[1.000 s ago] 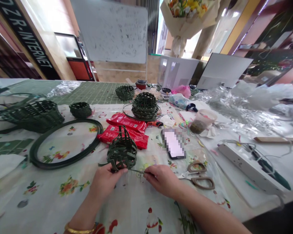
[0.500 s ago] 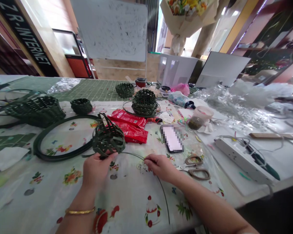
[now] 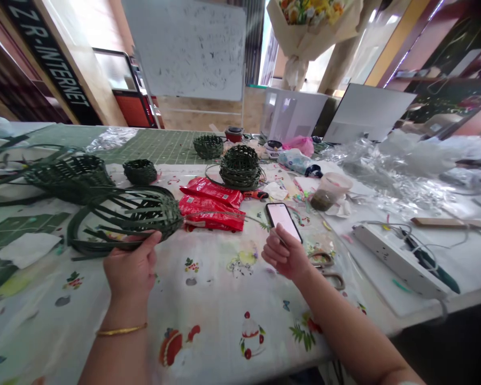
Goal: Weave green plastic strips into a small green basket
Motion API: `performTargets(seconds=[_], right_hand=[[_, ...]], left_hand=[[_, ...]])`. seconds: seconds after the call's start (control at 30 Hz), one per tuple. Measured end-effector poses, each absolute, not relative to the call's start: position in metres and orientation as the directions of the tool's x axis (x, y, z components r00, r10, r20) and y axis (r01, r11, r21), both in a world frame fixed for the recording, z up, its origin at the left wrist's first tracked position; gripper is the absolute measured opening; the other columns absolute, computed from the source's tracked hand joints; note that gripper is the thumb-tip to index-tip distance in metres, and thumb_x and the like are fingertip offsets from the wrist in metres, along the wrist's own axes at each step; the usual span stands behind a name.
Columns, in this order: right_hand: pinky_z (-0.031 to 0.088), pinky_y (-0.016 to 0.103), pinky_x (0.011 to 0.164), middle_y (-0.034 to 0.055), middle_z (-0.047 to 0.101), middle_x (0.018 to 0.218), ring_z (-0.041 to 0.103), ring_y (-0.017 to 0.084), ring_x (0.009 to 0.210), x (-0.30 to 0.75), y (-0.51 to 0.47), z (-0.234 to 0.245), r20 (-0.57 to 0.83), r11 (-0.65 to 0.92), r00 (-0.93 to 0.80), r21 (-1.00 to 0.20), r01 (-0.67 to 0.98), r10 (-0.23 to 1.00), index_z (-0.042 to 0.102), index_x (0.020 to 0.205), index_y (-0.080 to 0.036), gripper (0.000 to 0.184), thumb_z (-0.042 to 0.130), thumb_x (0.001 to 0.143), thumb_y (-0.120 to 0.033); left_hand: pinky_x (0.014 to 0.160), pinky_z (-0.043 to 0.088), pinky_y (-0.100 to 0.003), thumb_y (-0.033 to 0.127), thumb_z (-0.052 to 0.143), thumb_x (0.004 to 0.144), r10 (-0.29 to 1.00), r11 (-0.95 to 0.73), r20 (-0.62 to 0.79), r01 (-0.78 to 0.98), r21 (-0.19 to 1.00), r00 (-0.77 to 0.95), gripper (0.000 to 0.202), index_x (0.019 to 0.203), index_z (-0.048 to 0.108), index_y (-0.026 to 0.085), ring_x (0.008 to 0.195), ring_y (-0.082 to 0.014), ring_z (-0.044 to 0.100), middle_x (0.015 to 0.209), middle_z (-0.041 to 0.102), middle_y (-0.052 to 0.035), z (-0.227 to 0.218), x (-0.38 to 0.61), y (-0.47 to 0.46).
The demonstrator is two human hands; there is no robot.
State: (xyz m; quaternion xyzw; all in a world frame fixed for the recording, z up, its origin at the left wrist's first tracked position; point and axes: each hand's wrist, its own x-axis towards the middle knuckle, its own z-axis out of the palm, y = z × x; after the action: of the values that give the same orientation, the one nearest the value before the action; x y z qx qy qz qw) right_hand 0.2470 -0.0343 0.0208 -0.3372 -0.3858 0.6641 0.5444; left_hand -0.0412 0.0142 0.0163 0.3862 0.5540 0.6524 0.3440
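Plainly holding a green woven basket (image 3: 166,211) at about nine o'clock, counted from the middle of the view. Lying tilted onto its side, with loose strips fanned toward nine o'clock and tighter weave toward three. Held from below by the left hand (image 3: 130,262) at about eight o'clock, grip clenched on the basket's near edge. Overlapping, in the view, a coil of dark green strips (image 3: 74,232); cannot tell whether touching it.

Stretched from the basket's three o'clock end to the right hand (image 3: 282,254), between four and five o'clock: a thin green strip (image 3: 220,213), crossing two red packets (image 3: 214,208) in the view. Curled like a fist there, with grip closed on the strip; exact finger placing too small to make out. Covering part of a lit phone (image 3: 280,214), with scissors (image 3: 332,274) partly hidden by the forearm at four o'clock.

Set farther back on the surface (image 3: 220,305): a rounded basket (image 3: 240,168) at twelve o'clock, a small basket (image 3: 140,172) between nine and ten, and a bowl-shaped basket (image 3: 208,148) between ten and eleven. Just beside the packets, an orange-handled tool (image 3: 257,194). Resting at three o'clock, a cloudy cup (image 3: 332,190) with dark contents; between three and four, a white power strip (image 3: 398,259).
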Motion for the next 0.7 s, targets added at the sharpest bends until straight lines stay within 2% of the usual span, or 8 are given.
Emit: performTargets(seconds=[0.07,0.13,0.23,0.33,0.43,0.53,0.63,0.7], right_hand=[[0.027,0.020,0.039,-0.0105,0.012,0.041,0.011,0.008,0.035,0.252,-0.031,0.022,-0.025,-0.072,-0.098,-0.855,-0.513,0.995,0.040,0.060,-0.022,0.036,0.042,0.088,-0.045],[0.029,0.021,0.041,-0.0105,0.015,0.043,0.014,0.007,0.036,0.255,-0.029,0.020,-0.034,-0.044,-0.029,-0.890,-0.454,0.999,0.044,0.063,-0.022,0.033,0.044,0.087,-0.046],[0.039,0.024,0.051,-0.0086,0.036,0.048,0.035,0.007,0.043,0.248,-0.028,0.014,-0.051,-0.051,-0.008,-0.941,-0.334,0.999,0.055,0.076,-0.020,0.024,0.056,0.080,-0.044],[0.044,0.026,0.062,-0.0027,0.056,0.066,0.052,0.010,0.061,0.234,-0.032,0.004,-0.023,-0.033,-0.059,-0.981,-0.192,0.998,0.060,0.098,-0.019,0.031,0.067,0.073,-0.037],[0.047,0.027,0.065,0.0021,0.062,0.085,0.059,0.014,0.077,0.221,-0.041,-0.004,0.050,0.057,-0.119,-0.997,0.049,0.992,0.051,0.121,-0.023,0.049,0.064,0.076,-0.037],[0.051,0.031,0.072,0.0065,0.063,0.105,0.060,0.017,0.092,0.214,-0.048,-0.010,0.180,0.217,-0.171,-0.948,0.231,0.969,0.043,0.130,-0.027,0.053,0.060,0.080,-0.035],[0.048,0.035,0.084,0.0061,0.064,0.110,0.059,0.016,0.097,0.213,-0.050,-0.013,0.396,0.482,-0.291,-0.804,0.349,0.871,0.045,0.129,-0.028,0.044,0.054,0.086,-0.027],[0.048,0.034,0.084,0.0054,0.066,0.105,0.059,0.016,0.094,0.214,-0.049,-0.015,0.478,0.589,-0.349,-0.707,0.392,0.806,0.049,0.126,-0.027,0.038,0.050,0.088,-0.023]], left_hand=[[0.030,0.017,-0.018,0.019,0.074,0.058,0.870,-0.194,0.066,-0.216,0.957,-0.489,0.026,0.073,0.054,0.012,0.030,0.0006,0.029,0.060,0.056,0.0102,0.023,-0.042,0.013],[0.028,0.015,-0.018,0.014,0.075,0.054,0.884,-0.212,0.041,-0.321,0.923,-0.467,0.027,0.071,0.054,0.013,0.028,0.0009,0.029,0.062,0.058,0.0096,0.027,-0.040,0.011],[0.027,0.012,-0.019,0.020,0.075,0.053,0.911,-0.150,0.011,-0.309,0.939,-0.411,0.025,0.069,0.058,0.013,0.026,-0.0003,0.027,0.051,0.054,0.0084,0.023,-0.029,0.008],[0.029,0.021,-0.019,0.025,0.074,0.054,0.938,-0.070,-0.006,-0.206,0.976,-0.346,0.023,0.069,0.061,0.014,0.028,-0.0023,0.032,0.049,0.055,0.0066,0.013,-0.012,0.005],[0.055,0.048,-0.022,0.023,0.075,0.055,0.960,-0.090,0.063,-0.090,0.992,-0.272,0.018,0.067,0.066,0.014,0.057,-0.0116,0.060,0.065,0.068,0.0001,0.006,0.001,0.000],[0.072,0.050,-0.025,0.025,0.073,0.059,0.982,-0.078,0.098,0.124,0.989,-0.161,0.014,0.069,0.070,0.017,0.074,-0.0163,0.064,0.071,0.071,0.0000,0.005,0.008,-0.006],[0.073,0.050,-0.025,0.027,0.071,0.062,0.987,-0.095,0.129,0.304,0.948,-0.095,0.013,0.072,0.072,0.019,0.076,-0.0176,0.065,0.074,0.072,0.0007,0.007,0.011,-0.010],[0.072,0.051,-0.025,0.028,0.070,0.063,0.988,-0.101,0.136,0.343,0.934,-0.079,0.014,0.073,0.073,0.020,0.076,-0.0177,0.066,0.075,0.073,0.0010,0.009,0.011,-0.012]])
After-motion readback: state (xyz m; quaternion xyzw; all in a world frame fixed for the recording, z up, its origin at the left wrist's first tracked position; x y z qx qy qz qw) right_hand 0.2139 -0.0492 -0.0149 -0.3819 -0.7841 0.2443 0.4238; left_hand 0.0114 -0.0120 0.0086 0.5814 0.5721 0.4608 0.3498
